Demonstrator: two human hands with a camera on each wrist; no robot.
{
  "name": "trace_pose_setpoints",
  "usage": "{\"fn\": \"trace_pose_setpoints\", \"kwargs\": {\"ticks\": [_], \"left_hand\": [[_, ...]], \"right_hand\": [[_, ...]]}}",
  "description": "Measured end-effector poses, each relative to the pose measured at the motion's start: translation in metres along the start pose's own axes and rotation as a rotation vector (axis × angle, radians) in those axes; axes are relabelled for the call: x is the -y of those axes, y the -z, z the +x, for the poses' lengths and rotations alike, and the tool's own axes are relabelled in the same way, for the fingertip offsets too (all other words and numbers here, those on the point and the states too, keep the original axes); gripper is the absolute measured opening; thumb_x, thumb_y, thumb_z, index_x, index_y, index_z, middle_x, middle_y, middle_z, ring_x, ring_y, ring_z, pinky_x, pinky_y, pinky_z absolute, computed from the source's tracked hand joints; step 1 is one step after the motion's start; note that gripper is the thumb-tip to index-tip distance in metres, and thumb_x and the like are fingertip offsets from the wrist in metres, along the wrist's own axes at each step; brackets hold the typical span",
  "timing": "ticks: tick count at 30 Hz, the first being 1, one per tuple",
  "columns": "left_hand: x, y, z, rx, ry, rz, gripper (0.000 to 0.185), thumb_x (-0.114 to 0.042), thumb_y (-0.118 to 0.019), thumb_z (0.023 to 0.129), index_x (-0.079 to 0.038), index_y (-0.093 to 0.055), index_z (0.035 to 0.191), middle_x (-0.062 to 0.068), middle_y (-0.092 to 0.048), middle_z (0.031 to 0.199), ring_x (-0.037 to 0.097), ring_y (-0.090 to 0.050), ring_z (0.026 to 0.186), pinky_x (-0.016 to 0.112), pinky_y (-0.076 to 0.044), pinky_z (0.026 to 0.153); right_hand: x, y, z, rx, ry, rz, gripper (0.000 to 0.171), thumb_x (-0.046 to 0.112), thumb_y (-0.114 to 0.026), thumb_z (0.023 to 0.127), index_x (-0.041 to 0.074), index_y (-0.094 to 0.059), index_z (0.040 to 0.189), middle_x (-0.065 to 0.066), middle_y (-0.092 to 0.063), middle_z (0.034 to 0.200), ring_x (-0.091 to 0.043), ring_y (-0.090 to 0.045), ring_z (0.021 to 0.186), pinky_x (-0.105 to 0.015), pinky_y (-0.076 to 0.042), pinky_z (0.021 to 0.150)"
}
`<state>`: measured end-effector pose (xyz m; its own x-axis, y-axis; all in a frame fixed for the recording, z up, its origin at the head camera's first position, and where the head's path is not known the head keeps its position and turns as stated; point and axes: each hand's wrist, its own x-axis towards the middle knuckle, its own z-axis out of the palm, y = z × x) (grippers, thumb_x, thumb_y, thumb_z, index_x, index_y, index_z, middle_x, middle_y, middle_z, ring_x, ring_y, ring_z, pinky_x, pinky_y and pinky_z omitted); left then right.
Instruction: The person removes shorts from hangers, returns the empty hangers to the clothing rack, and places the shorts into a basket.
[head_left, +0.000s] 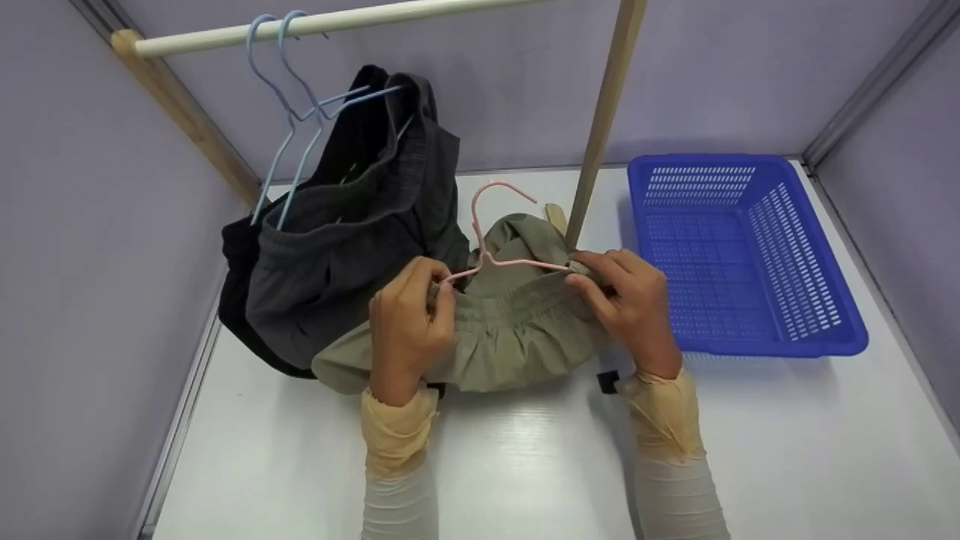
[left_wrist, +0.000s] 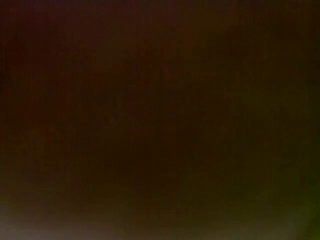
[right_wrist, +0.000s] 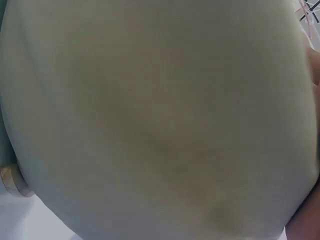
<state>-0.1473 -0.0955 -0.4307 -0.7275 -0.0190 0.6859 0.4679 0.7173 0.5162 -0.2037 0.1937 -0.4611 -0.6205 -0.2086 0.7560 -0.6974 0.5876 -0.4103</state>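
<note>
Olive-green shorts (head_left: 517,330) with a gathered elastic waistband hang between my hands over the white table. A pink hanger (head_left: 517,262) lies across the waist opening, its hook pointing up. With thumb and fingers, my left hand (head_left: 411,322) pinches the waistband's left end at one hanger arm. My right hand (head_left: 626,296) pinches the waistband's right end around the tip of the other arm. The left wrist view is almost black. Pale olive cloth (right_wrist: 160,120) fills most of the right wrist view, with a bit of the hand at its right edge.
A clothes rail (head_left: 390,13) on wooden posts crosses the back. From it, two blue hangers (head_left: 296,142) carry black shorts (head_left: 236,300) and dark grey shorts (head_left: 322,270), close to my left hand. A blue plastic basket (head_left: 851,330) stands on the right, beyond a wooden post (head_left: 600,127).
</note>
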Motion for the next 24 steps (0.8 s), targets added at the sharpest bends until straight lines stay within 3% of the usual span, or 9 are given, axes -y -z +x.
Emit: {"fn": "trace_pose_setpoints", "kwargs": {"ticks": [7,16,24], "left_hand": [[0.001,-0.004,0.000,-0.004,-0.018,0.021,0.033,-0.036,-0.081,0.094,-0.011,-0.064,0.082,0.004,-0.058,0.068,0.013,-0.046,0.054,0.031,-0.041,0.054],[0.001,-0.007,0.002,-0.067,-0.086,-0.027,0.008,-0.024,-0.082,0.094,-0.018,-0.084,0.098,0.000,-0.065,0.070,0.008,-0.054,0.056,0.026,-0.045,0.054],[0.000,-0.003,0.002,-0.101,-0.056,-0.079,0.017,-0.026,-0.075,0.100,-0.012,-0.081,0.091,0.004,-0.070,0.077,0.012,-0.058,0.062,0.030,-0.047,0.058]], "right_hand": [[0.000,0.002,-0.003,-0.030,0.034,0.045,0.021,0.030,-0.080,0.095,0.010,-0.083,0.104,-0.008,-0.063,0.073,-0.016,-0.051,0.065,-0.027,-0.038,0.063],[-0.004,0.009,-0.001,-0.047,0.045,0.053,0.027,0.035,-0.076,0.098,0.009,-0.083,0.105,-0.008,-0.063,0.073,-0.017,-0.050,0.067,-0.028,-0.037,0.064],[-0.013,0.021,0.001,-0.080,-0.013,0.065,0.036,0.042,-0.074,0.099,0.008,-0.083,0.106,-0.009,-0.058,0.069,-0.013,-0.044,0.068,-0.028,-0.032,0.064]]}}
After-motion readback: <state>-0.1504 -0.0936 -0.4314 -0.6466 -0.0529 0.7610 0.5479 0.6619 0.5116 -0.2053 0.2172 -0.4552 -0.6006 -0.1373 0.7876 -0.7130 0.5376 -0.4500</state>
